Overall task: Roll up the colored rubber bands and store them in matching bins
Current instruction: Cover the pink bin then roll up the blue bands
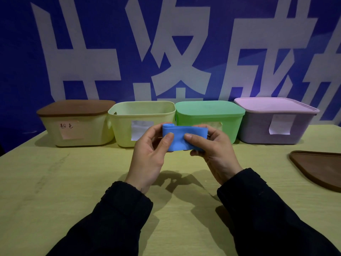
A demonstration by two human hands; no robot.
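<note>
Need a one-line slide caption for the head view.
Both hands, left hand and right hand, hold a blue band before four bins.

Both dark-sleeved forearms reach forward, palms turned inward. The left hand [149, 150] and right hand [214, 146] are raised side by side, thumbs on top, fingers curled in a pinch.

Both hands raised above pale wooden table [55, 182], centre frame. Left hand [149, 154] and right hand [215, 150] pinch flat blue rubber band [181, 138] between thumbs and fingers; band's left end partly rolled. Row of four plastic bins at 12 o'clock, left to right: cream bin with brown lid [77, 124], open pale yellow-green bin [127, 124], green lidded bin [212, 115], lilac lidded bin [276, 122]. Loose brown lid [319, 167] on table at 3 o'clock.
</note>
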